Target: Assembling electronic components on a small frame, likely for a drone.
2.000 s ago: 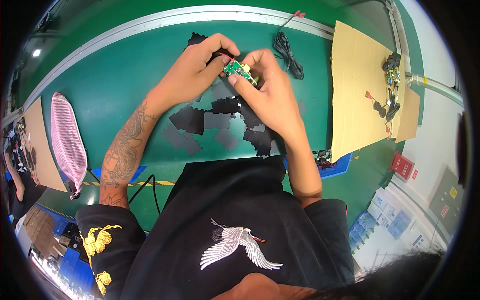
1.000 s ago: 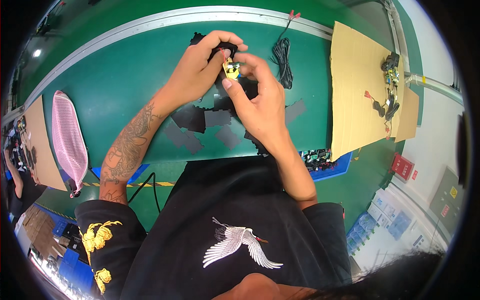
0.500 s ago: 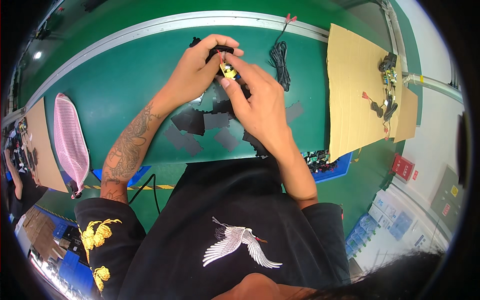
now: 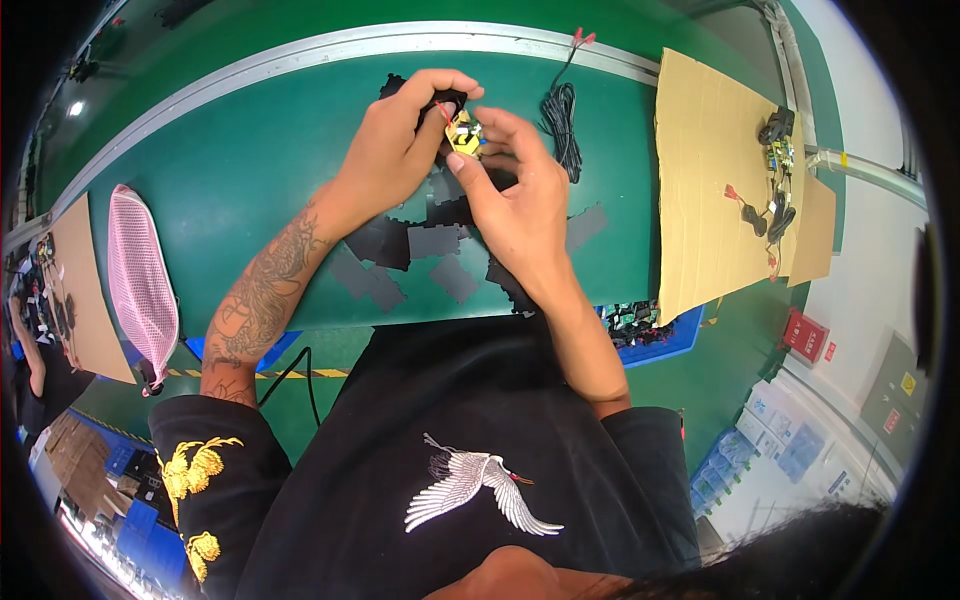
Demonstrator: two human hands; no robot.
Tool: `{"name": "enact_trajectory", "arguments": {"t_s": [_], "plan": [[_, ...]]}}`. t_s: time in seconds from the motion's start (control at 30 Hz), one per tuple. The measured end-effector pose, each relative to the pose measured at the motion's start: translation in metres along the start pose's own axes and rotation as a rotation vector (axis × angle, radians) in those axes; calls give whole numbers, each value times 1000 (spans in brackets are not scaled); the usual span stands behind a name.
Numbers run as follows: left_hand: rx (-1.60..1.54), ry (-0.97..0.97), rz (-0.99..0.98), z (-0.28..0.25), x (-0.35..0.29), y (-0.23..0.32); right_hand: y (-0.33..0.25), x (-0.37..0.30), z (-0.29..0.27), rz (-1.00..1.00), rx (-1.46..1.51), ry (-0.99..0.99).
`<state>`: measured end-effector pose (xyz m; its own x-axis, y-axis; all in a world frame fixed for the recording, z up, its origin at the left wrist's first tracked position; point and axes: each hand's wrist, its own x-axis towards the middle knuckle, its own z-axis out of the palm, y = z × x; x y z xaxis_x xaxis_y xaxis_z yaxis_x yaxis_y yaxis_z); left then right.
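Note:
Near the far side of the green table, my left hand (image 4: 400, 140) curls closed around a black cable (image 4: 450, 98), with red wire showing by its fingertips. Those wires run toward a small circuit board (image 4: 463, 136) with a yellow-wrapped part on it. My right hand (image 4: 525, 200) grips the board's near edge, thumb in front and the other fingers bent behind and above it. Below both hands lie several thin black plastic sheets (image 4: 434, 241) with notched edges, loosely overlapping. The right hand and forearm cover some of them.
A coiled black cable (image 4: 563, 125) with red ends lies right of my hands. Upright cardboard (image 4: 705, 180) borders the right side, with boards and cables on it. A pink mesh bag (image 4: 140, 280) lies at left. A blue bin (image 4: 680, 335) of circuit boards sits below the table's right edge.
My right fingers have lifted and spread away from the cable, so more of the circuit board shows. The board has tilted slightly; my left hand stays nearly in place.

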<state>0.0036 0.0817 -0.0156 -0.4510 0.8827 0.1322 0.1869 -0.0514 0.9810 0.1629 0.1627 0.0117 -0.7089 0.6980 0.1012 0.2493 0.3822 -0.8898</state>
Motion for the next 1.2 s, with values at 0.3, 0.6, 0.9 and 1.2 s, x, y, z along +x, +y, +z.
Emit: {"name": "enact_trajectory", "arguments": {"t_s": [0.3,0.6,0.9,1.2], "plan": [[365,5,206,-1,-4,-6,6,-2,12,-101,103,43],[431,55,389,-2,-2,-14,9,-3,16,-199,54,54],[466,43,436,0,-3,-14,8,-4,16,-226,49,66],[446,60,487,0,-1,-16,8,-3,15,-234,71,37]]}}
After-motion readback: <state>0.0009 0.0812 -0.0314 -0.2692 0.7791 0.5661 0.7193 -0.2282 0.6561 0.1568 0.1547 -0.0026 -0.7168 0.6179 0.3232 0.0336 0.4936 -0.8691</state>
